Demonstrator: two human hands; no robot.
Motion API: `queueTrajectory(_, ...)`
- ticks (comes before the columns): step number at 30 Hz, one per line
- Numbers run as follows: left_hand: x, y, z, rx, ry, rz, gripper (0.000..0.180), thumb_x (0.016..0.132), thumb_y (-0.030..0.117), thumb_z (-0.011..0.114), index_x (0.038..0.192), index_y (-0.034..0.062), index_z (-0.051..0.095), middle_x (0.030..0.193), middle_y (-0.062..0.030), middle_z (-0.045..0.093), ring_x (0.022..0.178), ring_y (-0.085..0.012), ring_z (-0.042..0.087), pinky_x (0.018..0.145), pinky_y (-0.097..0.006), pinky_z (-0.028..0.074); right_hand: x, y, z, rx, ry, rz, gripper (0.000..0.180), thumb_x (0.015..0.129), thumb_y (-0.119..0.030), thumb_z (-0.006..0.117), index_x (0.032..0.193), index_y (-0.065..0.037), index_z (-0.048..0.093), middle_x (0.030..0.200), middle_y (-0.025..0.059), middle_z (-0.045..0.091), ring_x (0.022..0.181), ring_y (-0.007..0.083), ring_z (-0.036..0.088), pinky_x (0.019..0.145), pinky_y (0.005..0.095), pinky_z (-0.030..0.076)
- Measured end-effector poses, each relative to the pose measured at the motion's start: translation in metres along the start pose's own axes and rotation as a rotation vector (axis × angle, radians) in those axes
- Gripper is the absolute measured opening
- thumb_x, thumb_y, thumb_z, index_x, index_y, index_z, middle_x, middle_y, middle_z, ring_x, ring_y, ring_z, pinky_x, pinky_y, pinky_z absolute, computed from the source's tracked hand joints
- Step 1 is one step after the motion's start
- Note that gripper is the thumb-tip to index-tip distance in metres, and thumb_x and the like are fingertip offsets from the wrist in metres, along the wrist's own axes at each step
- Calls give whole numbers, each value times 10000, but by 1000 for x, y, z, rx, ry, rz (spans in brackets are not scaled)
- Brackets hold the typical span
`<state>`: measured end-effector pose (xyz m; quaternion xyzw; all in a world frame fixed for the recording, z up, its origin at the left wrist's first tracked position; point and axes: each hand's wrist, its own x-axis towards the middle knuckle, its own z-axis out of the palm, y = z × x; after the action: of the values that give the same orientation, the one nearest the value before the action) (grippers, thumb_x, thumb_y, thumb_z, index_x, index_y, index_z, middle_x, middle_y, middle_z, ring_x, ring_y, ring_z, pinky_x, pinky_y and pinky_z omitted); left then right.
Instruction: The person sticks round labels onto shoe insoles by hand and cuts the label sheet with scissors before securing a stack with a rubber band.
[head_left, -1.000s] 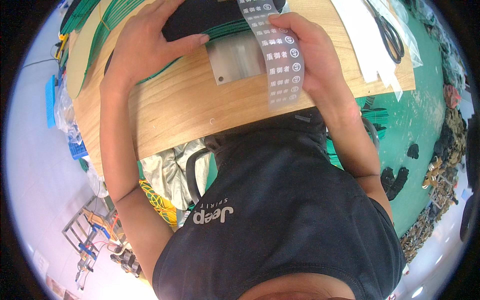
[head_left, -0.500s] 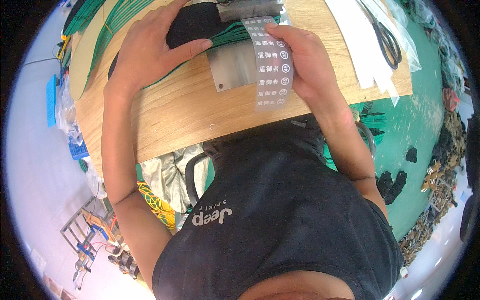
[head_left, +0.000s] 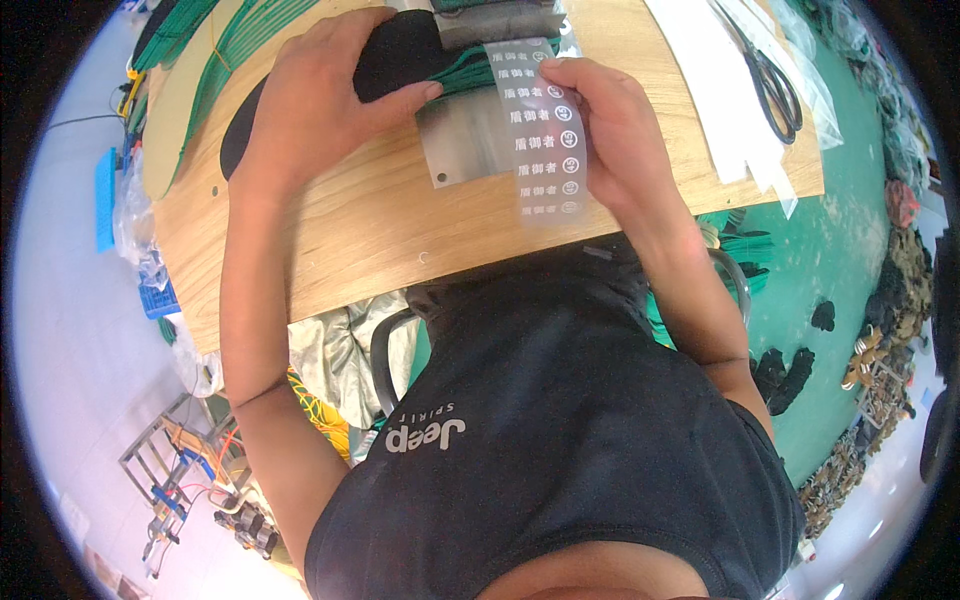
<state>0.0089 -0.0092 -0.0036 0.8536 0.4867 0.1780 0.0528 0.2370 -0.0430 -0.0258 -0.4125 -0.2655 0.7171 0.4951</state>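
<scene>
Your right hand [head_left: 622,135] pinches the label strip [head_left: 538,142], running twelve to six o'clock; your left hand [head_left: 312,112], thumb spread wide, spans black insoles [head_left: 400,58] lying eight-to-two.

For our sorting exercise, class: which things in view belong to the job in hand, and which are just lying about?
In the job, apparently:
- black, green-edged stack under the left hand
- translucent printed strip in the right hand
- metal plate beside them

Lying about, apparently:
- scissors
- white sheets
- yellow cords
- blue crate
</scene>
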Motion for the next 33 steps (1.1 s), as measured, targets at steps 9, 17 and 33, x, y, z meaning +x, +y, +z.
queueTrajectory(9,-6,-10,3,-97,112,81,453,797,315,642,1141,30,568,1000,-205,618,921,-365,580,818,-385,453,-29,-23,-27,-4,256,-155,186,850,-127,542,786,37,601,730,88,615,583,122,577,514,240,469)
queueTrajectory(17,-9,-27,6,-458,295,-125,252,795,98,521,1024,9,578,834,-163,628,788,-257,617,737,-309,470,-9,-19,-29,40,279,-139,169,851,-123,546,793,32,585,730,85,611,573,136,580,500,253,473)
queueTrajectory(33,-13,-28,6,-483,303,-214,287,893,227,522,804,-45,539,608,-93,471,598,-130,398,558,-274,370,0,-5,-5,-96,2,16,172,853,-109,558,793,46,602,717,66,614,586,112,584,535,228,469)
